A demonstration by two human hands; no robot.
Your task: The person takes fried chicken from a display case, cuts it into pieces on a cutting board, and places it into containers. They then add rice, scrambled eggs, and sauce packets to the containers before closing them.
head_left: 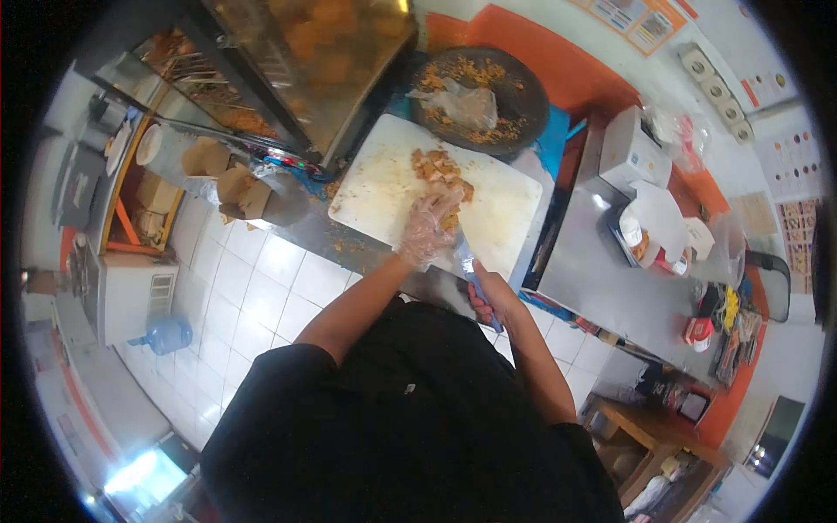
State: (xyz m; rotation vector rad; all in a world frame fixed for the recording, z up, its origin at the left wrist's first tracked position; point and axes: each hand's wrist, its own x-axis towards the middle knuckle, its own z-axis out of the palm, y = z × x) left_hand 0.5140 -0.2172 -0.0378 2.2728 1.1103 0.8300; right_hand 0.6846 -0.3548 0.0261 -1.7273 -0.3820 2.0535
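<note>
Plastic-gloved left hand (429, 230), grip unclear, against chopped food (435, 166) on white board (377, 179); right hand (494, 296) around knife (468, 261).

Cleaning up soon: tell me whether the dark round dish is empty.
Not empty: scattered crumbs and a crumpled plastic bag lie in the dark round dish.

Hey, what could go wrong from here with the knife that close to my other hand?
The silver blade of the blue-handled knife in your right hand is close to your left hand in its clear plastic glove, so a slip might nick fingers or glove. Also, the open brown cardboard box looks near the edge of the grey metal counter, so a bump could knock it off.
</note>
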